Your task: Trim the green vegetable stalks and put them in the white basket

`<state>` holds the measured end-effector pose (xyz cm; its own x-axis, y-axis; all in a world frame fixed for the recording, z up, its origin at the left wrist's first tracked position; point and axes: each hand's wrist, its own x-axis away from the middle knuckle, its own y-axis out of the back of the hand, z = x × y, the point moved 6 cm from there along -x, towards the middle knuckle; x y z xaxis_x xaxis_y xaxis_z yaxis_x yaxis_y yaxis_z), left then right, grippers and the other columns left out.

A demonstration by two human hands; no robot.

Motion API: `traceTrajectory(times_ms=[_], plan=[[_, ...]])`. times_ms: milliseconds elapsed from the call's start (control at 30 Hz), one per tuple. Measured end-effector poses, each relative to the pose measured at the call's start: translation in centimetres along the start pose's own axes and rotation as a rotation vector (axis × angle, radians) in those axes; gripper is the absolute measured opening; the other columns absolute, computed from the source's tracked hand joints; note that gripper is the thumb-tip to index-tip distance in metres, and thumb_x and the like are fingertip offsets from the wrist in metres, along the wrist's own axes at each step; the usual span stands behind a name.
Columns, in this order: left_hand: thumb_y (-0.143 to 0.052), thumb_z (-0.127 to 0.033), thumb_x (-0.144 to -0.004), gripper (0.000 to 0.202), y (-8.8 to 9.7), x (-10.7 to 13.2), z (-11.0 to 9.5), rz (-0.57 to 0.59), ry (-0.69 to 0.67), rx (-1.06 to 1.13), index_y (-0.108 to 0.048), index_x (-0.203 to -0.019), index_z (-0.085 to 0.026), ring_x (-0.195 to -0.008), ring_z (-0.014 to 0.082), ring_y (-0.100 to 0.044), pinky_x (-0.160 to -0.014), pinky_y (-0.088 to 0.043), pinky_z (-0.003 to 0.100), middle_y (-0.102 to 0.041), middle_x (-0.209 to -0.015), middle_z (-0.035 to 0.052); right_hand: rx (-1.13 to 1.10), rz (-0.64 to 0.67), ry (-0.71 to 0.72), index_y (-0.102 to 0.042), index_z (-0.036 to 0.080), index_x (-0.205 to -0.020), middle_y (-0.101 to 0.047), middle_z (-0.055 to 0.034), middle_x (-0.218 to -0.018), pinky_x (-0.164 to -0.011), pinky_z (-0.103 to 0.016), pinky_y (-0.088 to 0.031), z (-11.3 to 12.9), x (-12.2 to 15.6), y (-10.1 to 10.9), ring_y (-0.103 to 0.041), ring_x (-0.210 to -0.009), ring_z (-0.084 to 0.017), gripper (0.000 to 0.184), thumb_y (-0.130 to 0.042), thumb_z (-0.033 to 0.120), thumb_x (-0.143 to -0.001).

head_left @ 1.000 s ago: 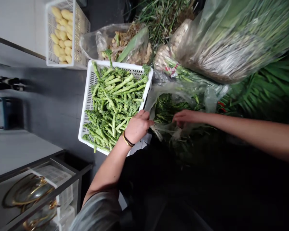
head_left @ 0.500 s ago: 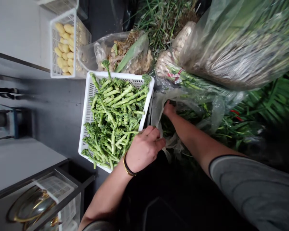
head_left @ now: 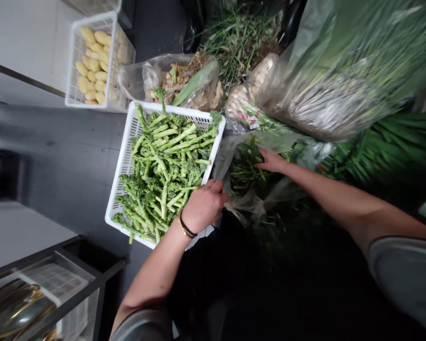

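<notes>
A white slotted basket (head_left: 126, 156) on the dark floor is heaped with green broccolini stems (head_left: 163, 161). My left hand (head_left: 204, 203), with a dark and gold bracelet at the wrist, is closed on the edge of a clear plastic bag (head_left: 234, 151) beside the basket's right rim. My right hand (head_left: 270, 160) reaches into that bag and grips a bunch of leafy green stalks (head_left: 244, 166); its fingertips are hidden among them.
A second white basket (head_left: 117, 52) of peeled potatoes stands at the back left. A bag of vegetable trimmings (head_left: 184, 80), large bagged greens (head_left: 341, 80) and loose long leaves (head_left: 390, 142) crowd the back and right. A metal rack (head_left: 71, 284) with lids is at lower left.
My right hand has drawn back out of the deep part of the bag toward the right, with green stalks in it. The left hand has stayed on the bag's edge.
</notes>
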<state>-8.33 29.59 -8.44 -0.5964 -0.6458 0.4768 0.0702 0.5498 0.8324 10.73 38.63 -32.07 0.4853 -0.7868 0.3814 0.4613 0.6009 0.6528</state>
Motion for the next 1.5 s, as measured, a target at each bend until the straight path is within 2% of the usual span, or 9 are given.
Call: traceTrajectory(times_ms=[167,367,500,600,767,900,1067,1300,1500], plan=[[-0.066,-0.041,-0.073,0.055,-0.1,2.0,-0.1,0.039,0.054,0.105,-0.057,-0.120,-0.015,-0.100,0.0280,-0.056,-0.083,-0.047,0.038,-0.059,-0.103,0.0134,0.032,-0.214,0.148,-0.040,0.006,-0.132,-0.059,-0.0200,-0.118,-0.089,-0.044,-0.045,6.0,3.1,6.3,-0.055,-0.108,-0.035,0.070,-0.059,0.040,-0.074],[-0.069,-0.056,-0.066,0.084,5.1,4.3,-0.2,-0.510,0.164,0.533,-0.043,-0.133,-0.013,-0.124,0.0319,-0.043,-0.105,-0.033,0.045,-0.048,-0.133,0.0174,-0.228,-0.394,0.346,-0.039,0.015,-0.134,-0.061,-0.0093,-0.114,-0.086,-0.042,-0.047,15.0,10.6,17.2,-0.058,-0.100,-0.029,0.077,-0.066,0.047,-0.069],[-0.081,-0.051,-0.049,0.100,6.8,3.3,-5.4,-0.664,-0.007,1.039,-0.039,-0.133,-0.016,-0.127,0.0331,-0.041,-0.106,-0.031,0.044,-0.046,-0.136,0.0159,-0.412,-0.327,0.452,-0.051,0.019,-0.121,-0.064,-0.0061,-0.103,-0.079,-0.041,-0.051,21.7,15.6,20.0,-0.060,-0.090,-0.026,0.065,-0.070,0.046,-0.066],[-0.082,-0.046,-0.050,0.087,6.6,3.1,-10.7,-0.745,-0.178,1.458,-0.043,-0.123,-0.020,-0.108,0.0249,-0.057,-0.095,-0.042,0.038,-0.057,-0.119,0.0094,-0.429,-0.358,0.439,-0.053,0.019,-0.118,-0.064,-0.0040,-0.098,-0.080,-0.040,-0.051,24.9,18.7,19.1,-0.060,-0.089,-0.025,0.061,-0.072,0.041,-0.064],[-0.083,-0.026,-0.050,0.064,2.2,5.3,-15.8,-0.612,-0.011,1.830,-0.045,-0.102,-0.021,-0.048,0.0059,-0.051,-0.054,-0.044,0.023,-0.055,-0.070,-0.0070,-0.509,-0.357,0.318,-0.056,0.018,-0.104,-0.064,-0.0023,-0.084,-0.068,-0.034,-0.052,26.3,23.1,15.2,-0.059,-0.071,-0.018,0.047,-0.072,0.042,-0.067],[-0.074,-0.011,-0.055,0.044,-0.7,8.8,-17.4,-0.443,0.001,2.053,-0.050,-0.090,-0.019,-0.039,0.0015,-0.034,-0.041,-0.027,0.016,-0.039,-0.056,-0.0105,-0.773,-0.236,0.282,-0.053,0.021,-0.106,-0.062,-0.0001,-0.070,-0.039,-0.025,-0.041,24.9,27.9,12.8,-0.047,-0.041,-0.009,0.043,-0.058,0.053,-0.079],[-0.057,-0.011,-0.066,0.027,-1.9,13.4,-17.2,-0.519,0.095,2.299,-0.058,-0.093,-0.016,-0.041,0.0035,-0.027,-0.038,-0.022,0.015,-0.032,-0.053,-0.0070,-0.587,-0.457,0.388,-0.056,0.022,-0.111,-0.067,-0.0044,-0.091,-0.044,-0.024,-0.042,23.1,35.1,11.2,-0.050,-0.046,-0.008,0.036,-0.057,0.041,-0.081],[-0.052,-0.019,-0.070,0.038,0.5,16.4,-18.4,-0.792,-0.081,2.319,-0.057,-0.108,-0.020,-0.043,0.0041,-0.029,-0.040,-0.026,0.017,-0.043,-0.064,-0.0018,-0.242,-0.216,0.540,-0.047,0.018,-0.129,-0.065,-0.0065,-0.098,-0.067,-0.031,-0.046,27.6,34.5,5.0,-0.055,-0.064,-0.013,0.065,-0.067,0.035,-0.070],[-0.050,-0.037,-0.074,0.037,-0.8,16.6,-18.7,-0.795,-0.191,2.309,-0.058,-0.107,-0.020,-0.040,0.0057,-0.028,-0.041,-0.027,0.020,-0.044,-0.061,-0.0018,-0.549,0.362,0.375,-0.056,0.014,-0.083,-0.056,0.0025,-0.060,-0.046,-0.022,-0.037,27.3,34.6,-1.7,-0.047,-0.048,-0.009,0.035,-0.063,0.047,-0.071]])
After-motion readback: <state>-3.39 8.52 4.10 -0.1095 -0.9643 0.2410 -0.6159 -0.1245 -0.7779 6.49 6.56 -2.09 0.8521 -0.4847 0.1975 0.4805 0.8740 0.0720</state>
